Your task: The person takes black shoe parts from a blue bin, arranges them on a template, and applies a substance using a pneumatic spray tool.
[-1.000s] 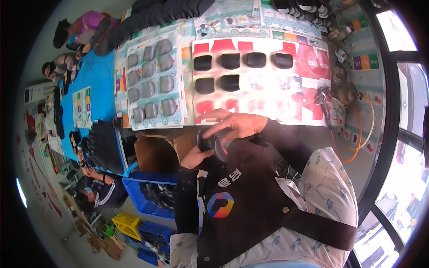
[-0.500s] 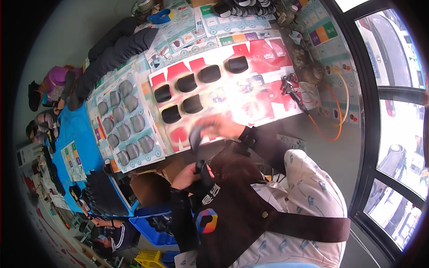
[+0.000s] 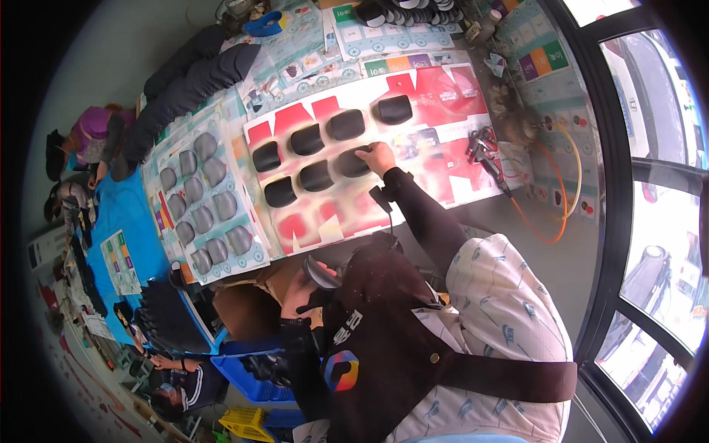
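My right hand [image 3: 379, 158] reaches over the red and white board [image 3: 443, 177], fingertips closed on the edge of a black curved pad [image 3: 354, 163] that rests in the nearer row. Several like pads lie on that board in two rows, one of them the black pad [image 3: 316, 177] just left of the held one. Close to my apron, my left hand [image 3: 297, 292] grips another dark curved pad [image 3: 320, 274]; whether it is one or a small stack I cannot tell. Part of its fingers is hidden behind it.
A sheet with several grey curved pads [image 3: 203, 219] lies to the left. Long rows of stacked dark pads [image 3: 199, 85] stand behind it. A spray gun [image 3: 484, 153] with an orange hose rests at the board's right end. A blue crate [image 3: 247, 380] stands below left; co-workers sit far left.
My right hand has moved from near my left hand out over the board, carrying a pad into the nearer row. My left hand has tilted its pad.
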A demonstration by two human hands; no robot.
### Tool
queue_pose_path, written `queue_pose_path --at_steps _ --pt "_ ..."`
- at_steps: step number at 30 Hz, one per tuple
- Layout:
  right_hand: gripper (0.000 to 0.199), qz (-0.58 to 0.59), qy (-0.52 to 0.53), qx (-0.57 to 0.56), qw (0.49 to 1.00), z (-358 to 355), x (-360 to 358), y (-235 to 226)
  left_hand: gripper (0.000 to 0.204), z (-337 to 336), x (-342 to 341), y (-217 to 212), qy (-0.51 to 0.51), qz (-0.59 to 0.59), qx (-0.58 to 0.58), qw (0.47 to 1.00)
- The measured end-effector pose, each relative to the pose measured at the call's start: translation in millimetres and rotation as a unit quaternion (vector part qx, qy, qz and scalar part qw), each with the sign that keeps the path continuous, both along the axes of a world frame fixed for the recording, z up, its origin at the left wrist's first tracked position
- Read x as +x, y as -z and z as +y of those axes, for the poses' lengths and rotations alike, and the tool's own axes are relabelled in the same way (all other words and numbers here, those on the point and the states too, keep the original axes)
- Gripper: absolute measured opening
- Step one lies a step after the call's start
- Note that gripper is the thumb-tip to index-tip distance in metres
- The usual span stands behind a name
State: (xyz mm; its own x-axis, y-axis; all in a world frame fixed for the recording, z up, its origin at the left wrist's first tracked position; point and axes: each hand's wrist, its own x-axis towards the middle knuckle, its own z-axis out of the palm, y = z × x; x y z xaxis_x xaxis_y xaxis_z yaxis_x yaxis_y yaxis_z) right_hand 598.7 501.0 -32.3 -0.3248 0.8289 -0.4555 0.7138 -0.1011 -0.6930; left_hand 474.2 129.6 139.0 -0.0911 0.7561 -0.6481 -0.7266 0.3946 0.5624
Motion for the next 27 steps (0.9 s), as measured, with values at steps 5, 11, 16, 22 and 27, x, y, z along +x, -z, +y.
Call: queue_pose_path --at_steps 5,11,16,22,27 --pt "0.050 0.183 -0.160 0.113 0.963 -15 11 -88 0.036 29 -1 -36 0.050 0.063 0.011 0.997" --pt "0.066 0.410 -0.463 -0.138 0.774 -70 25 -177 0.038 81 1 -42 0.151 0.016 0.023 0.988" --pt "0.019 0.405 -0.309 -0.181 0.841 -59 52 -157 0.035 76 4 -42 0.075 0.007 -0.046 0.996" --pt "0.031 0.116 0.113 0.040 0.986 45 151 -33 0.035 61 -4 -19 -0.026 -0.034 -0.051 0.998" --pt "0.035 0.042 0.045 0.084 0.995 57 134 -18 0.042 29 -3 -10 -0.068 -0.036 -0.074 0.994"
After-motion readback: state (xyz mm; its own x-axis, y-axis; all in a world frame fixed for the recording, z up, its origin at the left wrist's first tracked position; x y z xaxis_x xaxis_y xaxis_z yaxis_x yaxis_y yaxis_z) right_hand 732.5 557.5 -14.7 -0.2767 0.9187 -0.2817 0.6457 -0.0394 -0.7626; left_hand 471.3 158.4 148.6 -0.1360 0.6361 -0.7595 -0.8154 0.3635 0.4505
